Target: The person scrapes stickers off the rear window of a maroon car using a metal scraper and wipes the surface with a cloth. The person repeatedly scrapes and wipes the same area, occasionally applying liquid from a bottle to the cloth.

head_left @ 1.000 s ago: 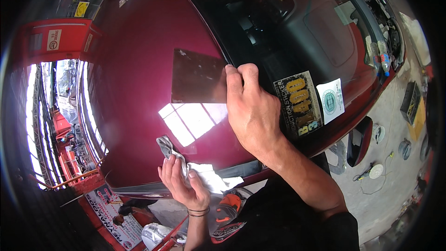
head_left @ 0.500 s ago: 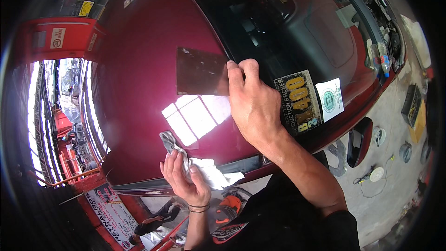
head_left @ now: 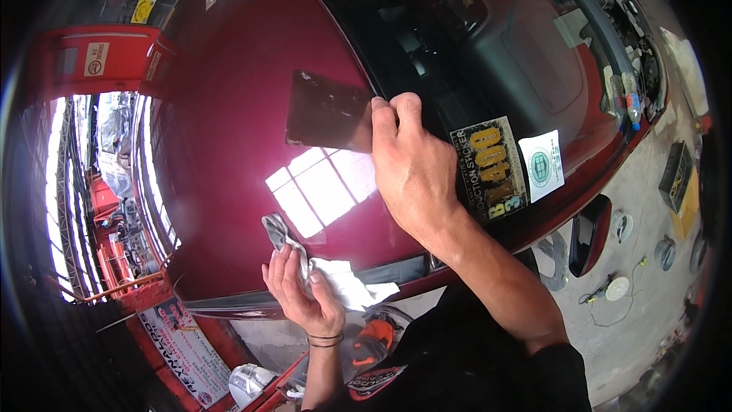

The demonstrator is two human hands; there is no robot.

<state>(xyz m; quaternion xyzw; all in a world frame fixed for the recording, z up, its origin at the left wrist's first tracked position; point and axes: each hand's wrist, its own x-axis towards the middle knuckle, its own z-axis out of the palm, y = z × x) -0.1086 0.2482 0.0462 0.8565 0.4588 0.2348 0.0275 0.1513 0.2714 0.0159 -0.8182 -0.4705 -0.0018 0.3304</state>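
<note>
My right hand (head_left: 415,164) pinches one end of a dark brown rectangular sheet (head_left: 328,113) with pale specks, holding it over the dark red car roof (head_left: 229,145). Whether the sheet touches the paint, I cannot tell. Lower down, my left hand (head_left: 303,294) has its fingers closed around a crumpled grey-and-white cloth (head_left: 343,282), near the roof's side edge. Part of the cloth is hidden behind the fingers. A bright window reflection lies on the roof between the two hands.
Right of the roof is the dark windshield (head_left: 457,53), bearing a worn sticker (head_left: 490,168) and a white-and-green one (head_left: 540,166). A plastic bottle (head_left: 632,111) stands at its far edge. On the floor are a dark car part (head_left: 590,235), a black box (head_left: 675,174) and a cord (head_left: 614,319).
The brown sheet has shifted slightly up and left and tilted, its free end rising in the picture. My left hand stays put. A person seen at lower left is gone from view.
</note>
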